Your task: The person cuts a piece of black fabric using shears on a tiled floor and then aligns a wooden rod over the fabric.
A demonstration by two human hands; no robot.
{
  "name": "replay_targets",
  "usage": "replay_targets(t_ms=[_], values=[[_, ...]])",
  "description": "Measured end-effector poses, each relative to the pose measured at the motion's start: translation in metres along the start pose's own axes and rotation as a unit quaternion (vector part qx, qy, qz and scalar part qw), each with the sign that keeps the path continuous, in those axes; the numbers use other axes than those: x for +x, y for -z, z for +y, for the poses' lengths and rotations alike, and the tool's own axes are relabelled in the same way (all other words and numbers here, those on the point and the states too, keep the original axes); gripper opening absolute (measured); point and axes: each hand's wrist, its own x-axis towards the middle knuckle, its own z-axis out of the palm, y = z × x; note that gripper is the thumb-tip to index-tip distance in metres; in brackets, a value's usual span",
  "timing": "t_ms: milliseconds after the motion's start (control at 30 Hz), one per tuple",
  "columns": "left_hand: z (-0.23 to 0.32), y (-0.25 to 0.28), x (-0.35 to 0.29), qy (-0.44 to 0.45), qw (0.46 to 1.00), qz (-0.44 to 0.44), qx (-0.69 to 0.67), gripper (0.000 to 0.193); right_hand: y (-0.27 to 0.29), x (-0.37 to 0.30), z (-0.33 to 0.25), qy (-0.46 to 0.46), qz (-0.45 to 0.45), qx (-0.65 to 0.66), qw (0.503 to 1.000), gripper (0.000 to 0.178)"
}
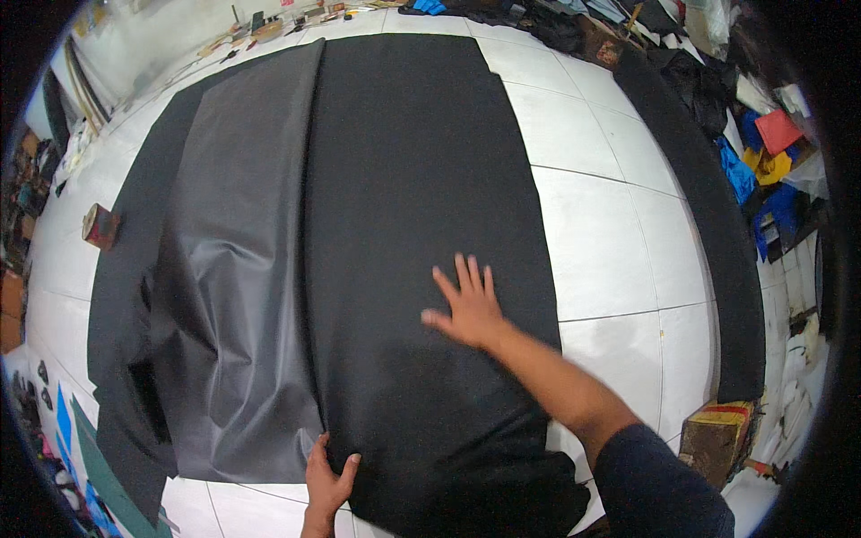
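A large sheet of black material [421,179] lies spread on the floor. Its right part is matte, and a shiny dark grey sheet [224,296] with wrinkles covers much of its left part. A long raised fold [309,197] runs between the two surfaces. My right hand [471,309] rests palm down on the matte part, fingers spread. At the near end of the fold, my left hand [330,480] touches the material's edge, its thumb apart from the fingers. Near my right forearm the matte material bunches in soft folds.
White floor tiles [592,233] surround the sheet. A round tin [100,226] stands at its left edge. A long black strip [717,242] lies on the right, with a worn box-shaped container [716,435] at its near end. Small tools and scraps [269,31] line the far wall.
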Motion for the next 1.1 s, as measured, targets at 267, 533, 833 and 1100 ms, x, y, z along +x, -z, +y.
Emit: replay_targets(t_ms=[267,533,833,1100], values=[[0.006,-0.001,0.004,0.011,0.998,0.025,-0.057,0.063,0.022,0.058,-0.008,0.008,0.048,0.006,0.999,0.089],[0.033,-0.024,0.003,-0.030,0.993,0.041,0.110,0.065,-0.006,0.033,-0.044,-0.043,0.019,0.026,0.999,0.095],[0.029,-0.036,0.005,-0.005,0.990,0.093,0.110,0.079,-0.007,-0.037,-0.026,-0.039,0.074,0.152,0.985,0.077],[0.017,-0.033,0.008,-0.088,0.968,0.137,0.188,0.073,-0.019,-0.193,-0.012,0.053,0.011,0.053,0.997,0.081]])
